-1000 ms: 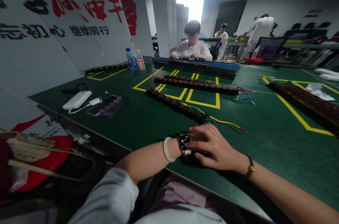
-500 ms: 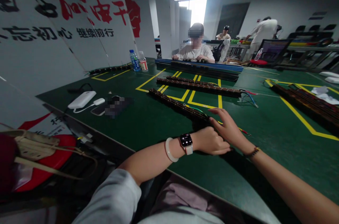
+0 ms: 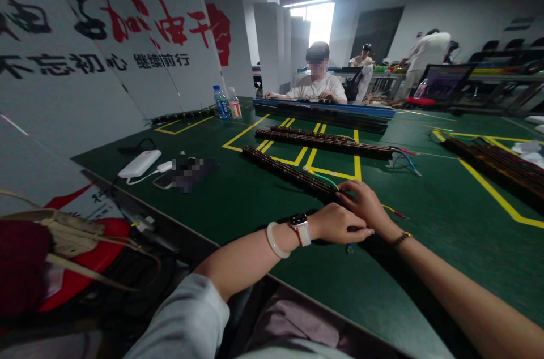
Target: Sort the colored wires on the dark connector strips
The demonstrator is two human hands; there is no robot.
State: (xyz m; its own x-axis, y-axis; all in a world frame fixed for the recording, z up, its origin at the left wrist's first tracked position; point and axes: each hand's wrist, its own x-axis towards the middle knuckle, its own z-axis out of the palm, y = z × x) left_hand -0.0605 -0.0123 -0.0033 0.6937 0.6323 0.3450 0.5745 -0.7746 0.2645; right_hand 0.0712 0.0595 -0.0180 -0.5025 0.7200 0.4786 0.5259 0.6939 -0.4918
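Note:
A long dark bar with copper-coloured lines (image 3: 284, 169) lies slantwise on the green table, its near end reaching my hands. From that end a green wire (image 3: 325, 178) with a yellow sleeve and a ring terminal bows out. My right hand (image 3: 363, 200) pinches the wire where it meets the bar. Just in front, my left hand (image 3: 338, 224) is closed, its thumb pointing right; what it holds is hidden. A small blue-tipped terminal (image 3: 349, 248) shows below its fingers. Beyond my right hand lies a yellow-and-red wire end (image 3: 395, 212).
Similar bars (image 3: 331, 141) with wires lie behind, and more (image 3: 497, 169) at the right. A power bank (image 3: 140, 163), a phone (image 3: 164, 179) and two bottles (image 3: 221, 103) stand or lie left. A person (image 3: 318, 84) sits across, behind a long blue rail (image 3: 374, 111).
My right hand's fingers have closed at the bar's end, and the green wire now bows up more. The blue-tipped terminal has come into sight under my left hand. The view has shifted slightly.

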